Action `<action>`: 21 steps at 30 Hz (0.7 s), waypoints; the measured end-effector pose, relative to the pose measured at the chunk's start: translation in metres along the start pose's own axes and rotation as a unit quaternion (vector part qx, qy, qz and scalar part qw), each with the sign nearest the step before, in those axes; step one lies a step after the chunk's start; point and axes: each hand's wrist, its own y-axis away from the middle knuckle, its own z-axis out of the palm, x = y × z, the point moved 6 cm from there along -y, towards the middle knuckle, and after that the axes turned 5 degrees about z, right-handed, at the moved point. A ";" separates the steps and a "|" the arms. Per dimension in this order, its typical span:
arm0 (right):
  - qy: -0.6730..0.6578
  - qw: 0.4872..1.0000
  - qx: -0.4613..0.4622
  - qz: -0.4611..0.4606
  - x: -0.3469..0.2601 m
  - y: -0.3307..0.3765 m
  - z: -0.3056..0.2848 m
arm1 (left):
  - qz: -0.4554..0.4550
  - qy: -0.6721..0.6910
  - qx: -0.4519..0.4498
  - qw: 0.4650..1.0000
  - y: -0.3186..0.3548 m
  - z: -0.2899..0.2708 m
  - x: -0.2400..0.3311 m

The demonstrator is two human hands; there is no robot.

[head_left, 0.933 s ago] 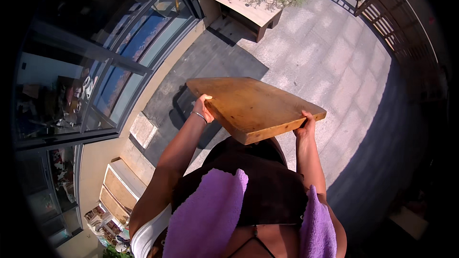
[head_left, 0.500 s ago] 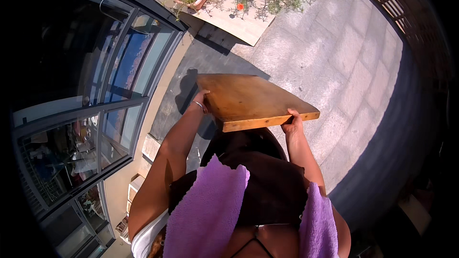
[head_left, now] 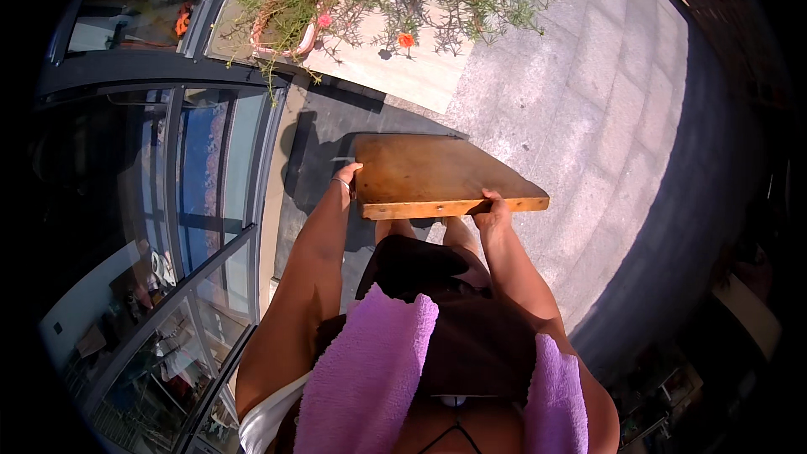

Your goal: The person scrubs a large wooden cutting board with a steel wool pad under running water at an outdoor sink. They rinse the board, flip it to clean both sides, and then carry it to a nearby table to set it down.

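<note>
A thick brown wooden board [head_left: 437,170] is held out flat in front of my body, its narrow near edge toward me. My left hand [head_left: 347,175] grips its left side, thumb on the top and a thin bracelet at the wrist. Around the near edge, right of the middle, my right hand [head_left: 493,208] is closed, with the thumb over the top face. The fingers under the board are hidden on both sides. A purple towel [head_left: 370,370] hangs down both sides of my chest.
Ahead stands a pale slab [head_left: 395,76] bearing a planter [head_left: 290,13] and trailing flowers. Glass doors with dark frames [head_left: 176,176] run along the left. Sunlit stone paving [head_left: 588,118] lies to the right, and a dark mat-like patch [head_left: 319,130] beneath the board.
I have come nearer to the flower slab, and the view has turned somewhat. The board stays in both hands and now looks more level. My lower legs have come into view beneath it.
</note>
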 end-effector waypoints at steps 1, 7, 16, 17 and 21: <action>0.003 1.000 0.015 0.003 0.007 -0.002 0.007 | -0.004 -0.015 -0.005 1.000 -0.007 -0.005 0.008; -0.007 0.996 0.076 -0.050 0.051 -0.028 0.060 | 0.102 0.025 -0.155 0.982 -0.003 -0.018 0.067; 0.011 0.962 0.230 -0.147 0.111 -0.063 0.160 | 0.030 0.103 -0.166 0.980 0.055 -0.035 0.172; 0.043 0.972 0.197 -0.119 0.101 -0.068 0.167 | 0.032 0.112 -0.151 0.982 0.054 -0.031 0.176; 0.197 0.975 0.086 -0.056 0.092 -0.020 0.215 | 0.036 0.162 -0.087 0.982 0.037 -0.015 0.198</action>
